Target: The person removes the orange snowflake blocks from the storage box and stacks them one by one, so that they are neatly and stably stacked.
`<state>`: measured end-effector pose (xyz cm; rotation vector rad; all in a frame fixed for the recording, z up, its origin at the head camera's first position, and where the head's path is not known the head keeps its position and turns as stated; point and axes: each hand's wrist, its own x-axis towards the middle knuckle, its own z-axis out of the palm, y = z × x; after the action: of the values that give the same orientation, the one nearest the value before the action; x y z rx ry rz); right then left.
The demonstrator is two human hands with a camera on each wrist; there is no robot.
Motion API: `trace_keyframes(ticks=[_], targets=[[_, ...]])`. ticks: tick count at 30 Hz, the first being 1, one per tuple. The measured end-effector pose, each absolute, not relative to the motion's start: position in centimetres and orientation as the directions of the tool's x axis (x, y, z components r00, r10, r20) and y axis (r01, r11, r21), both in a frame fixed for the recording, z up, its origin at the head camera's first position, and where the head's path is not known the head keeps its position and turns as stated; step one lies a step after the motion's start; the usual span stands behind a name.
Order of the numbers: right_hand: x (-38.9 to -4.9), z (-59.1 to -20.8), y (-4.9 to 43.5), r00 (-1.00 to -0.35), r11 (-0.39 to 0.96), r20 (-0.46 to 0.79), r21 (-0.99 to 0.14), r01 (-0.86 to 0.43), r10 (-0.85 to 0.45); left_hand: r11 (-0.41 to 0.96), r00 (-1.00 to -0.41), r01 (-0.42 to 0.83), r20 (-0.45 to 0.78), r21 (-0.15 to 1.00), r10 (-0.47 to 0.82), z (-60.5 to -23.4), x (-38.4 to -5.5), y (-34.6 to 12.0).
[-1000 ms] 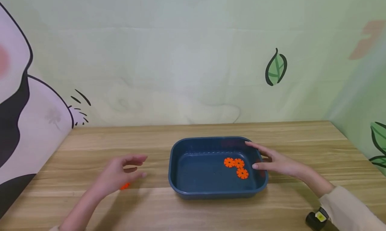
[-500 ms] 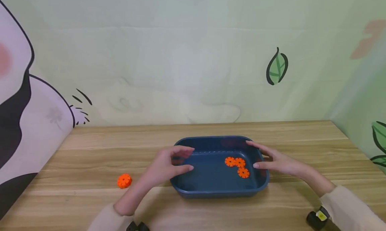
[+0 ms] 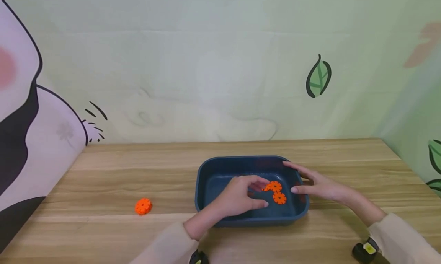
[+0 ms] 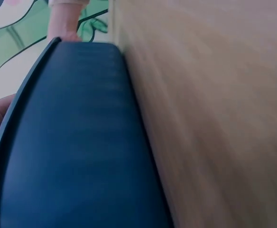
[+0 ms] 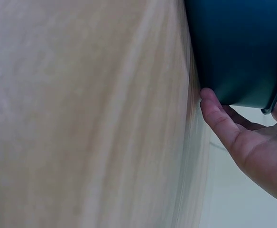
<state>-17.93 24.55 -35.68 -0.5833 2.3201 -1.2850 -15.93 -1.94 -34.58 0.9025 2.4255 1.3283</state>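
Orange discs (image 3: 279, 198) lie in a blue tray (image 3: 251, 220); left hand (image 3: 238, 197) hovers above, thumb and fingers parted; right hand (image 3: 318, 184) grips the tray's end, thumb inside.

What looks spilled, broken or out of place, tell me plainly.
Nothing looks spilled or broken. The one mild oddity is the orange disc, possibly a small stack, on the wooden table left of the blue tray: it lies outside while similar orange discs lie inside. It may well be there on purpose.
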Motion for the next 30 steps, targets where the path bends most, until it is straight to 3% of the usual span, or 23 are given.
trace_keyframes(ticks=[6, 16, 23, 30], targets=[[-17.9, -35.7, 24.4, -0.814, 0.468, -0.141, -0.867, -0.173, -0.564, 0.488, -0.739, 0.478, 0.034, 0.730, 0.673, -34.9, -16.1, 0.3], [-18.1, -35.9, 24.5, -0.796, 0.440, -0.110, -0.873, -0.209, -0.595, 0.642, -0.714, 0.537, -0.110, 0.548, 0.691, -34.7, -16.0, 2.6], [-18.1, -35.8, 24.7, -0.786, 0.437, -0.123, -0.877, -0.199, -0.606, 0.694, -0.693, 0.510, -0.235, 0.508, 0.681, -35.0, -16.0, 3.2], [-17.9, -35.7, 24.6, -0.786, 0.450, -0.151, -0.876, -0.175, -0.599, 0.706, -0.700, 0.508, -0.242, 0.493, 0.672, -35.2, -16.1, 3.1]])
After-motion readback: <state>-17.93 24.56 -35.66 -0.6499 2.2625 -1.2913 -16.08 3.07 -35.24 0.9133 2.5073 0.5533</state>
